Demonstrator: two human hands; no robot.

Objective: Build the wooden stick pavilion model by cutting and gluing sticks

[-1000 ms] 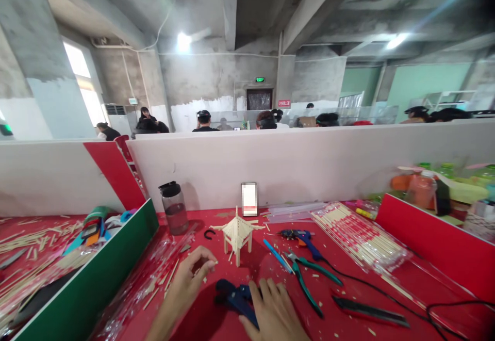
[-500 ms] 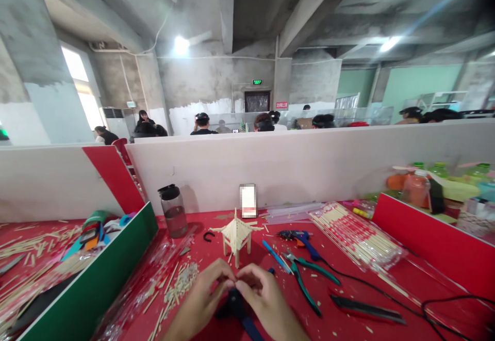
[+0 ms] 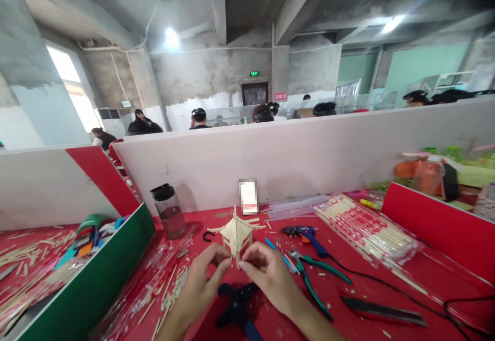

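Observation:
A small pavilion model (image 3: 234, 232) of pale wooden sticks, with a pointed roof and legs, stands on the red tabletop. My left hand (image 3: 207, 276) is at its near left side, thumb and fingers pinched by the front legs. At the near right, my right hand (image 3: 270, 276) has its thumb and index finger closed against the front leg. The fingers cover the lower part of the model, so the exact contact is partly hidden. Below my hands lies a dark blue, clamp-like tool (image 3: 236, 307). A black curved piece (image 3: 208, 236) rests left of the model.
To the right lie a blue glue gun (image 3: 309, 238), green-handled pliers (image 3: 313, 279), a blue pen (image 3: 282, 255), a black utility knife (image 3: 382, 310) and bagged sticks (image 3: 367, 232). A water bottle (image 3: 169, 214) stands back left, near a green divider (image 3: 96, 279). Stick scraps (image 3: 172, 292) lie left.
My hands, fingertips together over the dark tool before, have moved apart and forward to the model's front legs. More of the dark tool shows. The view has shifted slightly.

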